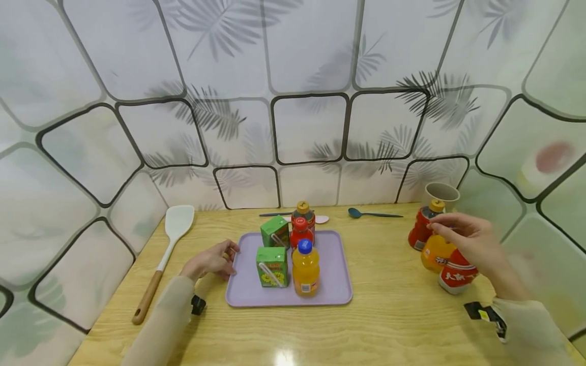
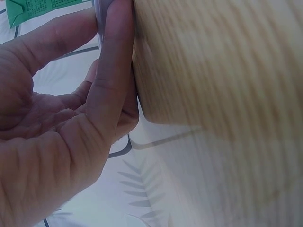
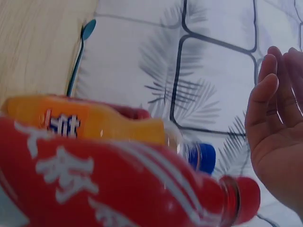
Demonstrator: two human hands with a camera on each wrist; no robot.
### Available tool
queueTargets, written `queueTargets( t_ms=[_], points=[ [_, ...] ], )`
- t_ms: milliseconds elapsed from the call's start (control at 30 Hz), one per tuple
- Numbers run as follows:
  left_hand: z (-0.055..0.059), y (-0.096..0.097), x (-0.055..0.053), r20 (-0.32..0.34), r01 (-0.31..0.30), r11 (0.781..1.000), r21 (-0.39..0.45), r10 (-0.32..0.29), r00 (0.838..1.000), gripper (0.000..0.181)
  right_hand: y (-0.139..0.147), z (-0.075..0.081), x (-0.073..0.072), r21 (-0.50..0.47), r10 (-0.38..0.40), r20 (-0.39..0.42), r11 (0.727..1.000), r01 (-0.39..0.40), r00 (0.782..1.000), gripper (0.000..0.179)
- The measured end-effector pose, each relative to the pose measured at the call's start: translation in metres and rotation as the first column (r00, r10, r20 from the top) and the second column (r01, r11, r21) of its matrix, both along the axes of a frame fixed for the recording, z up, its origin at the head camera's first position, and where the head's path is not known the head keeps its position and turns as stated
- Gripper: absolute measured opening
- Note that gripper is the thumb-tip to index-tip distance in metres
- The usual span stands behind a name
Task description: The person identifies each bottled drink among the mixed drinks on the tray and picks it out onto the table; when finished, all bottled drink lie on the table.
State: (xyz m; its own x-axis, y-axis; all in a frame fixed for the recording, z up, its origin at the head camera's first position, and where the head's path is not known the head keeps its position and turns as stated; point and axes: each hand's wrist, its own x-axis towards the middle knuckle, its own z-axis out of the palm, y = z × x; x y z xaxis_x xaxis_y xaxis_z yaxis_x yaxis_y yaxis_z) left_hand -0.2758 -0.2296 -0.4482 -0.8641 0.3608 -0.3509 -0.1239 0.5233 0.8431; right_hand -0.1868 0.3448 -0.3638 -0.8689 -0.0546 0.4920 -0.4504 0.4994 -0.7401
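1. Head view: left hand [image 1: 212,260] left of centre, thumb and finger clamped on the edge of a purple tray [image 1: 334,279], lower centre.
2. Tray bears two green boxes [image 1: 279,267] and three bottles [image 1: 305,272].
3. Right hand [image 1: 473,244] at right of frame, fingers loose, holding nothing, just beside a red bottle [image 1: 458,277], orange bottle [image 1: 435,255] and dark bottle [image 1: 418,230].
4. Right wrist view blurred; bottle furthest back, mostly hidden, is probably the dark one.
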Motion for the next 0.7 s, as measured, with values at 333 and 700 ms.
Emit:
queueTargets(
  t_ms=[333, 700],
  points=[
    [-0.002, 0.0, 0.001, 0.002, -0.016, 1.0, -0.01, 0.016, 1.0, 0.06, -0.038, -0.02, -0.017, -0.024, 0.221, 0.081, 0.975, -0.22, 0.972, 0.017],
    [0.0, 0.0, 0.001, -0.024, 0.01, 1.0, -0.004, -0.011, 1.0, 0.059, -0.067, -0.051, -0.041, -0.084, 0.274, 0.196, 0.961, -0.262, 0.942, 0.019]
  ],
)
